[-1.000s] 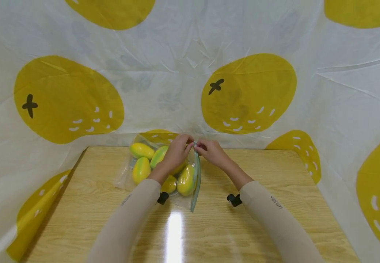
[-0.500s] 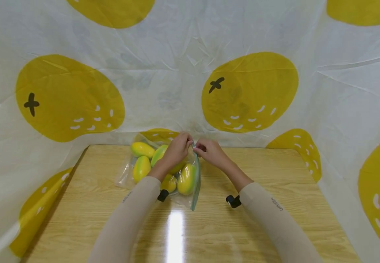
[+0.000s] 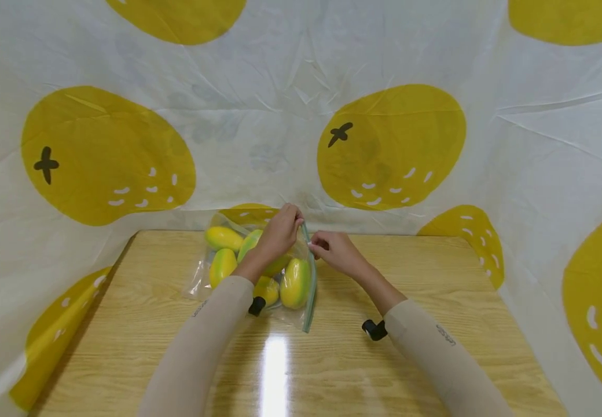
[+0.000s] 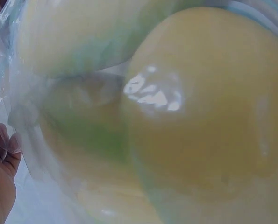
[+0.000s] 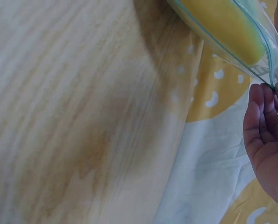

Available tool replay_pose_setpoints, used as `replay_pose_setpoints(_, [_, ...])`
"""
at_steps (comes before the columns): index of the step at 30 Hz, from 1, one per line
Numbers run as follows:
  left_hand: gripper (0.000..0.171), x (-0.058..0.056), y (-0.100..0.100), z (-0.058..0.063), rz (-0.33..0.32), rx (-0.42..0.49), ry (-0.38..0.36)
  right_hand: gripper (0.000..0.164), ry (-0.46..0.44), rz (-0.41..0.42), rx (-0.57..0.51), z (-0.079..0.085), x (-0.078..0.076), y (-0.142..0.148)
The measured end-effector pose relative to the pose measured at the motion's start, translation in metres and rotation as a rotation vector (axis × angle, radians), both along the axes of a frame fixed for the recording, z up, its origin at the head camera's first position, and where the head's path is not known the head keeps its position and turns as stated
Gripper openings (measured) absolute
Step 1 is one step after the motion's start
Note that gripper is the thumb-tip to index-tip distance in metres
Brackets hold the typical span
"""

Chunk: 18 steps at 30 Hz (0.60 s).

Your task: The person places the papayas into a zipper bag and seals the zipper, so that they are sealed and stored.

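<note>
A clear zip bag (image 3: 197,284) holding several yellow-green mangoes (image 3: 296,284) lies at the back of the table. My left hand (image 3: 278,234) pinches the far corner of its green-edged mouth. My right hand (image 3: 336,250) pinches the zip strip (image 3: 311,278) a little nearer to me. In the right wrist view the thumb and fingers of the right hand (image 5: 269,135) meet on the strip, with the bag's sides spread apart ahead of them. Mangoes behind plastic fill most of the left wrist view, the left hand (image 4: 1,172) at its left edge.
The wooden table (image 3: 410,347) spreads toward me and to the right. A white cloth (image 3: 259,156) printed with large yellow fruit hangs behind it and along both sides. Small black devices (image 3: 374,330) sit on the wrists.
My right hand has slid along the zip strip toward me, away from the left hand. The left hand has shifted slightly farther back. The mangoes have hardly moved.
</note>
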<state>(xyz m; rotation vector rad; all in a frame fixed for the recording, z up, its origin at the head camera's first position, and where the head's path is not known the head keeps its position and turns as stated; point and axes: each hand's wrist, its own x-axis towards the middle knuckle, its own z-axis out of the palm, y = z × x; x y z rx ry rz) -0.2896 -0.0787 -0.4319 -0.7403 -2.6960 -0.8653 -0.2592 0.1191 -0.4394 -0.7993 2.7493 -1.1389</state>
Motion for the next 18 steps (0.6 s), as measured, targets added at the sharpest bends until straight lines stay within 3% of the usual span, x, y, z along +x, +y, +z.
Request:
replay_pose_setpoints(10, [0.011, -0.001, -0.003, 0.016, -0.003, 0.03, 0.007, 0.017, -0.077, -0.034, -0.02, -0.003, 0.019, 0.004])
replay_pose_setpoints(18, [0.016, -0.004, -0.006, 0.019, 0.005, 0.04, -0.012, 0.017, -0.093, -0.035, -0.019, -0.008, 0.034, 0.007])
